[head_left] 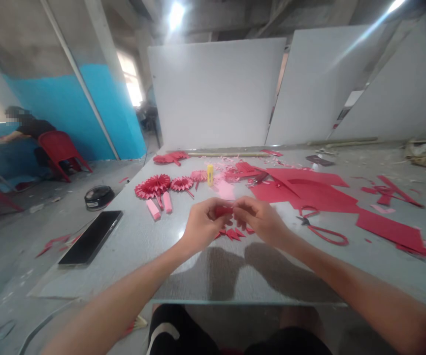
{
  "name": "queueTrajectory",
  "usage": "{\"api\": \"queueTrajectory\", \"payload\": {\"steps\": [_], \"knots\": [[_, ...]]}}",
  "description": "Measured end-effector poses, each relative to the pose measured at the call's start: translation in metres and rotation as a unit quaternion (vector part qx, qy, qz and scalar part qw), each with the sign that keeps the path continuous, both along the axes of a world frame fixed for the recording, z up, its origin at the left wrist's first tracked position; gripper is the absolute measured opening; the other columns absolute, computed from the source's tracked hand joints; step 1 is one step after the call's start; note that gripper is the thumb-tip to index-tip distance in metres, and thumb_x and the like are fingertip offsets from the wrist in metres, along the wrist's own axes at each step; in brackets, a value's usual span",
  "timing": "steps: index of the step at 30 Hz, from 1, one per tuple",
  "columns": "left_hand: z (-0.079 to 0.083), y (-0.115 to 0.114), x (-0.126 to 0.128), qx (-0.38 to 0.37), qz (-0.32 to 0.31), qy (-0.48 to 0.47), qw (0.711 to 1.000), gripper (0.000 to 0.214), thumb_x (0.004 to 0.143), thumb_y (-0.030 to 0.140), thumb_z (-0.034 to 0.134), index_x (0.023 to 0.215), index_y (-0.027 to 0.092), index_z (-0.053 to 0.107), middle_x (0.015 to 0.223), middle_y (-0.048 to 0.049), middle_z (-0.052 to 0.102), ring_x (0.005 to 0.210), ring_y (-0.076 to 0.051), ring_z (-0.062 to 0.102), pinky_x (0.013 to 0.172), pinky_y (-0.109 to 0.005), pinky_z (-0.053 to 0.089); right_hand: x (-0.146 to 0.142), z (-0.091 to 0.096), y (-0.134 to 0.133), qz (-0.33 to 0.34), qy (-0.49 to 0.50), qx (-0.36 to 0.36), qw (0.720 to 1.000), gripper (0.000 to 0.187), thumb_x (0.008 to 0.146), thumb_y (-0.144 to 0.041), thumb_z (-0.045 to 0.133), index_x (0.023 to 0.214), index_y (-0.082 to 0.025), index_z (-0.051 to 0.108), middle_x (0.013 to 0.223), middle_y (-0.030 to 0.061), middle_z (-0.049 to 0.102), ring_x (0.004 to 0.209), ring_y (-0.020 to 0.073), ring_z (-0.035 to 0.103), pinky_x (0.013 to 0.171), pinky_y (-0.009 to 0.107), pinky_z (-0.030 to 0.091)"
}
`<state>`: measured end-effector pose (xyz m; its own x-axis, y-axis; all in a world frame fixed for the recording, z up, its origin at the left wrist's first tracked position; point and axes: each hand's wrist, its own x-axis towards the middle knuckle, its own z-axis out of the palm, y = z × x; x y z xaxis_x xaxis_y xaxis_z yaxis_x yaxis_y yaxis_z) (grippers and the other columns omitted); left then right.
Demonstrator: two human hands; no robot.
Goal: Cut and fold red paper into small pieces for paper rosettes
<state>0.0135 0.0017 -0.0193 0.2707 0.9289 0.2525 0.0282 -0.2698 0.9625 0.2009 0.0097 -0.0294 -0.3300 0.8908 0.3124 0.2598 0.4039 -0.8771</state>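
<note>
Red paper scrap (pixel 223 211) sits pinched between the fingertips of both hands, its long axis seemingly running sideways, though fingers hide most of it. Left hand (pixel 201 226) and right hand (pixel 261 221) nearly meet around it. Cut red triangles (pixel 231 234) lie just below them; red-handled scissors (pixel 327 236) lie beside the right hand.

Across the glossy grey table (pixel 124 251), look at this: red paper sheets (pixel 309 190), paper rosettes (pixel 152 186), a yellow glue stick (pixel 210 174), red-handled scissors (pixel 323 231), and a black tablet (pixel 90 236)!
</note>
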Motion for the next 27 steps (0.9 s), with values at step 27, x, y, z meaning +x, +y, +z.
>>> {"api": "queueTrajectory", "payload": {"steps": [27], "knots": [[0.0015, 0.0073, -0.0023, -0.022, -0.061, -0.045, 0.997, 0.029, 0.081, 0.019, 0.071, 0.107, 0.014, 0.060, 0.083, -0.0058, 0.073, 0.061, -0.012, 0.068, 0.059, -0.024, 0.056, -0.0001, 0.0007, 0.0007, 0.069, 0.059, -0.075, 0.993, 0.035, 0.092, -0.049, 0.058, 0.078, -0.018, 0.061, 0.059, -0.0006, 0.060, 0.052, 0.0126, 0.055, 0.051, 0.025, 0.045]]}}
